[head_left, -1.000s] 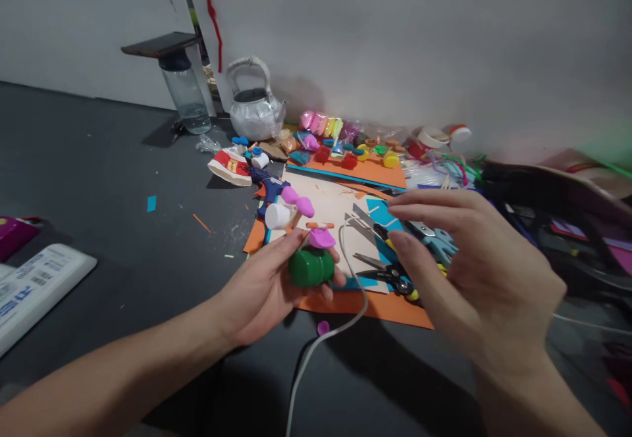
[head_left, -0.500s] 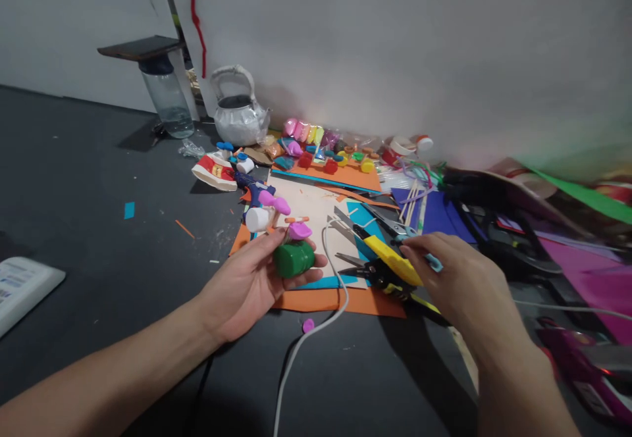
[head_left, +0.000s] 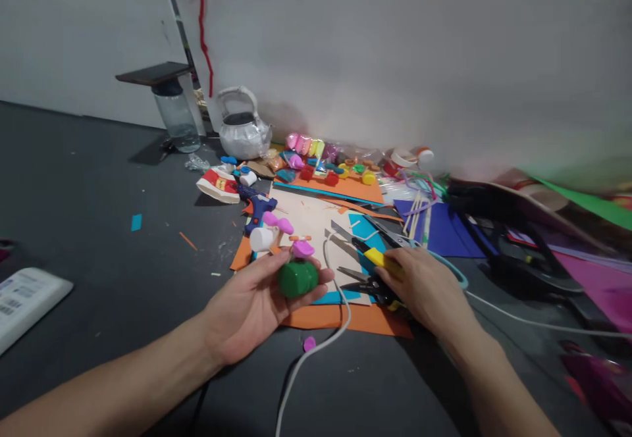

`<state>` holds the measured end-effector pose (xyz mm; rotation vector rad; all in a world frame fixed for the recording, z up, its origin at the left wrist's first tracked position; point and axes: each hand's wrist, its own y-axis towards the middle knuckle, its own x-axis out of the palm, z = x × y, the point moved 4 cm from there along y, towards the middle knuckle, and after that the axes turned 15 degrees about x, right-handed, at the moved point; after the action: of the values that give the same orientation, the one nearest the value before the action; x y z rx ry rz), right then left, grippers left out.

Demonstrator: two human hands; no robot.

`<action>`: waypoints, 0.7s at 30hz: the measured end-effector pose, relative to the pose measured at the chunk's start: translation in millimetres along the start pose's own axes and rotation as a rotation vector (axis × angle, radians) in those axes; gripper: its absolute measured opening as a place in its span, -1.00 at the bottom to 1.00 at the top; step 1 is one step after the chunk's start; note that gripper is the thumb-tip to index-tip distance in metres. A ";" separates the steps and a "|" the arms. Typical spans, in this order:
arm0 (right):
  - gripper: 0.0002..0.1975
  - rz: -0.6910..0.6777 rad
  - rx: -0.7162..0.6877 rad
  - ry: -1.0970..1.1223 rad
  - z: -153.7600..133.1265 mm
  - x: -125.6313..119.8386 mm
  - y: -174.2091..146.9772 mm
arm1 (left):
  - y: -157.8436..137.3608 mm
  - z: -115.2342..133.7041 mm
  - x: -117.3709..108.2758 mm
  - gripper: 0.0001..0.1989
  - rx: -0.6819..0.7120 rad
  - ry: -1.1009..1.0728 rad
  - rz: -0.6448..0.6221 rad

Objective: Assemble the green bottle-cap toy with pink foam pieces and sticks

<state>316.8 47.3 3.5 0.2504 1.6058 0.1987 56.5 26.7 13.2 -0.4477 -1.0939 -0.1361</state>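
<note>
My left hand (head_left: 251, 299), palm up with curled fingers, holds a small craft assembly. It includes a green barrel-shaped piece (head_left: 298, 279), pink pieces (head_left: 302, 249) and a white cap (head_left: 261, 239). The fingers of my right hand (head_left: 424, 279) close round the yellow handle of a utility knife (head_left: 376, 257), its blade pointing left. Light-blue-handled scissors (head_left: 392, 231) lie just beyond that hand. Black scissors (head_left: 363, 279) with open blades lie below the knife, their handles partly hidden. Cream paper (head_left: 306, 206) lies beneath, over blue and orange sheets.
A white cord (head_left: 340, 332) crosses the papers and table. Behind stand a foil-covered kettle (head_left: 244, 134) and a water bottle (head_left: 175, 118). A dark blue glue gun (head_left: 259, 210) and paper cup (head_left: 218, 183) lie left; purple sheets (head_left: 444, 223) lie right.
My right hand has moved left and down, from the light-blue scissors handles to the yellow knife. The scissors are let go. My left hand keeps its hold, and the view has tilted up slightly.
</note>
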 end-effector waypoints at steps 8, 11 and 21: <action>-0.76 0.149 0.003 0.465 -12.0 -42.1 -32.0 | -2.7 -0.3 1.4 -0.71 -0.023 0.025 -0.074; -0.67 0.159 -0.224 0.454 -29.1 -48.8 -45.2 | -3.3 -1.9 -0.6 -0.70 -0.002 0.077 -0.091; -0.73 0.183 -0.396 0.302 -45.4 -43.7 -46.0 | -4.3 -5.8 1.6 -0.64 -0.020 0.040 -0.092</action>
<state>271.6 -8.0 34.8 0.0606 1.7998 0.7151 60.6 20.6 13.6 -0.4104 -1.0750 -0.2364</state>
